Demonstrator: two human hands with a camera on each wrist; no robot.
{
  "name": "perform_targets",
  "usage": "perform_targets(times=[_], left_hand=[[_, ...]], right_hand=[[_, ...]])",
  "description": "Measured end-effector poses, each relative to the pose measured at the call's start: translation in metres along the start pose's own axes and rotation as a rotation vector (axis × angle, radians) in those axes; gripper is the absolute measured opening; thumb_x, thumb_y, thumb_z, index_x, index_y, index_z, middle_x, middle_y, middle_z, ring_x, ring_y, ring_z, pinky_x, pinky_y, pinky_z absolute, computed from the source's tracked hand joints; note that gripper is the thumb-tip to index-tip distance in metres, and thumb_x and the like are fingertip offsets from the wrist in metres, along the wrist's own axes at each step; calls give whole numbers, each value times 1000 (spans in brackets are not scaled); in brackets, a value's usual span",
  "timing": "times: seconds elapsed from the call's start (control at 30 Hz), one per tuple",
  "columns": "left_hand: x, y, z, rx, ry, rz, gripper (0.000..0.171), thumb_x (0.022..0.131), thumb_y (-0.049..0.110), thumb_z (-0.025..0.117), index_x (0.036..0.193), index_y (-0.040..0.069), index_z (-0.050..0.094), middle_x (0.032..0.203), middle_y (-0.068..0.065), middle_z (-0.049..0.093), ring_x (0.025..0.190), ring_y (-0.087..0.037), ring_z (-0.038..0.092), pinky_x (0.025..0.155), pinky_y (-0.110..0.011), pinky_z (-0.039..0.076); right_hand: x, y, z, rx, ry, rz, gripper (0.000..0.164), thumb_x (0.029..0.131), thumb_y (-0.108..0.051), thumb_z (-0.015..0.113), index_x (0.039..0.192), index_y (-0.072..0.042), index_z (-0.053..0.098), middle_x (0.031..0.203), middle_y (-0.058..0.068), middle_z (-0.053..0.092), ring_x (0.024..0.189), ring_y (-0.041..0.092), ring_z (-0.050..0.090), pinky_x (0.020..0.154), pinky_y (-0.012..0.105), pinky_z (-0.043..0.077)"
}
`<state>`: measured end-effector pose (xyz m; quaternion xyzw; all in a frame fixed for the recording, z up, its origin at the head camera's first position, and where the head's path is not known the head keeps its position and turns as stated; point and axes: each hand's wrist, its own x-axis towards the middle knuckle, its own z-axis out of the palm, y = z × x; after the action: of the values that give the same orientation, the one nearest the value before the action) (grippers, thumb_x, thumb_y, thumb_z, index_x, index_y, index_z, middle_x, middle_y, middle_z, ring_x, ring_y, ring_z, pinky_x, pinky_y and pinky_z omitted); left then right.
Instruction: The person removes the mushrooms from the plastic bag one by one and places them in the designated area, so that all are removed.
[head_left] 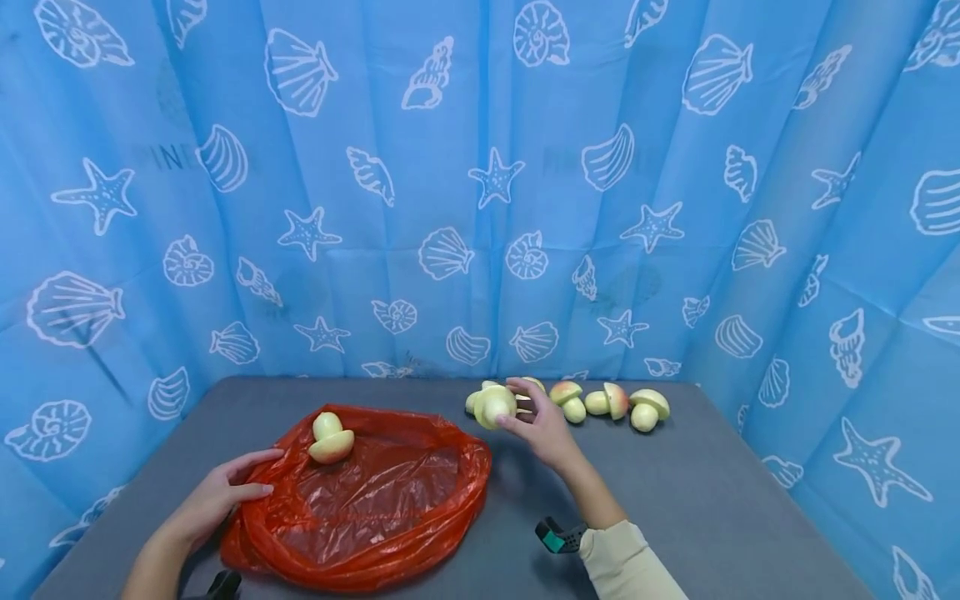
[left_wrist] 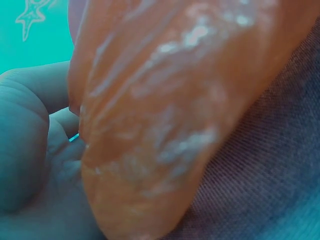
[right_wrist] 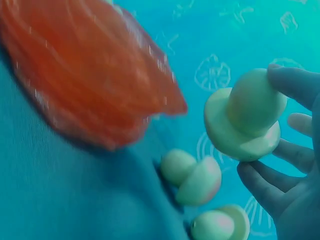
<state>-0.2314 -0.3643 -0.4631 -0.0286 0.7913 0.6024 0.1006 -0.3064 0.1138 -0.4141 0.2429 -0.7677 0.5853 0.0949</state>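
Observation:
My right hand [head_left: 542, 425] holds a pale yellow-green toy mushroom [right_wrist: 256, 107] between thumb and fingers, above the table to the right of the bag. In the right wrist view its rounded stem faces the camera, with the cap behind. My left hand [head_left: 213, 500] grips the left rim of a red plastic bag [head_left: 375, 575], whose mouth is spread wide. Folds of the plastic hide some of its fingers in the left wrist view. Another toy mushroom [head_left: 330, 446] lies at the bag's back left, stem up, with its cap toward me.
Along the table's back edge lie several more toy mushrooms, including one with a reddish cap [head_left: 567, 402], one on its side [head_left: 607, 401] and one at the right end [head_left: 648, 408]. A blue shell-print curtain [head_left: 480, 208] hangs behind the grey table [head_left: 720, 517].

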Motion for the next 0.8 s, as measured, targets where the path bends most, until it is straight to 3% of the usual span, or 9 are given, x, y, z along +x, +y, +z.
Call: perform_targets(times=[0.2,0.37,0.57,0.8], left_hand=[[-1,3,-2,4,-1,3,67,93,23,66,148,0,36,150,-33,24,127,-48,39,87,-45,53],[0,1,-1,4,-4,-3,67,93,23,66,148,0,36,151,-32,25,128,-48,38,87,-46,53],[0,0,0,5,-9,1,66,93,22,65,148,-1,35,150,-33,26,124,-44,45,87,-46,53],[0,-1,0,7,-9,6,66,94,21,65,148,-2,35,149,-33,26,123,-43,46,87,-46,53]], right_hand=[[3,12,-9,-39,-1,43,59,86,-5,73,138,3,46,133,28,49,106,45,59,86,50,52],[-1,26,-14,-102,-18,40,63,82,-4,77,137,6,47,132,30,50,110,46,57,90,54,49],[-5,40,-14,-237,4,-3,66,75,-1,81,134,5,52,130,26,54,114,43,55,92,56,47],[-9,42,-10,-464,-8,-25,65,72,-2,84,131,-1,57,132,15,56,120,33,53,92,48,48]])
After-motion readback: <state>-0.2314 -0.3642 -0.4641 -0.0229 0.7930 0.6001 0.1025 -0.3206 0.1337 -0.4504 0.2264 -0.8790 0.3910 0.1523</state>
